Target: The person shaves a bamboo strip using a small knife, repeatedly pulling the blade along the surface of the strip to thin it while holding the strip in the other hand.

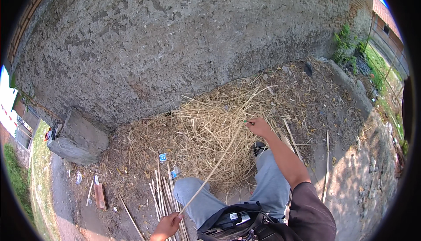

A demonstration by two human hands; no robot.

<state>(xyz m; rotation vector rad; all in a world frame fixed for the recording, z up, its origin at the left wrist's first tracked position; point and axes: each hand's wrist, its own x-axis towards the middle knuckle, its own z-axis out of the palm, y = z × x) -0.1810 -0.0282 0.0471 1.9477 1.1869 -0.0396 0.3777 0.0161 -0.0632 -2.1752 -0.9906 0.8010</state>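
Note:
A long pale bamboo strip (210,174) slants from my left hand up to my right hand. My left hand (166,226), low in the picture, is closed round its near end. My right hand (259,127) is closed at the far end, out over a heap of thin pale shavings (206,127). From its fingers pokes a small tool with a green part (245,121), touching or close beside the strip; its kind is too small to tell. My fingers hide most of it.
A bundle of bamboo strips (163,195) lies by my left knee. Single strips (326,166) lie at the right. A rough wall (184,35) rises behind the heap. A concrete block (81,138) and a reddish-brown block (100,196) are on the left.

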